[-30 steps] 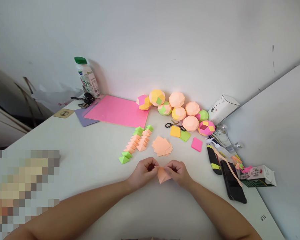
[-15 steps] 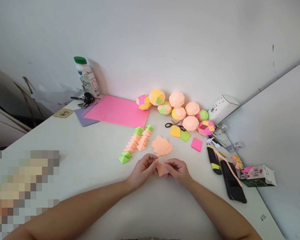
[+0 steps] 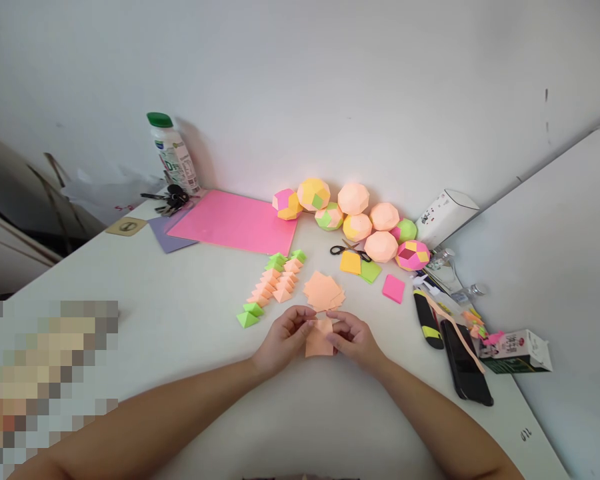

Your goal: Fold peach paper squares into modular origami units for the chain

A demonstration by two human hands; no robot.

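A small peach paper square (image 3: 319,339) is pinched between my left hand (image 3: 283,337) and my right hand (image 3: 355,338), just above the white table (image 3: 190,320). Both hands grip its upper edge with curled fingers, and the sheet hangs partly unfolded below them. Right behind the hands lies a loose stack of peach paper squares (image 3: 323,291). To its left runs a double row of folded peach and green paper units (image 3: 273,285).
Several paper polyhedron balls (image 3: 360,223) stand along the wall, with scissors (image 3: 350,251) and yellow, green and pink note squares (image 3: 370,273) before them. A pink sheet (image 3: 234,222), a bottle (image 3: 170,153) and keys (image 3: 167,199) are far left. A phone (image 3: 465,363), a marker (image 3: 429,320) and a carton (image 3: 517,351) lie right.
The peach paper went from a small pointed fold to a wider, flatter square as both hands opened it out. The hands shifted slightly away from me.
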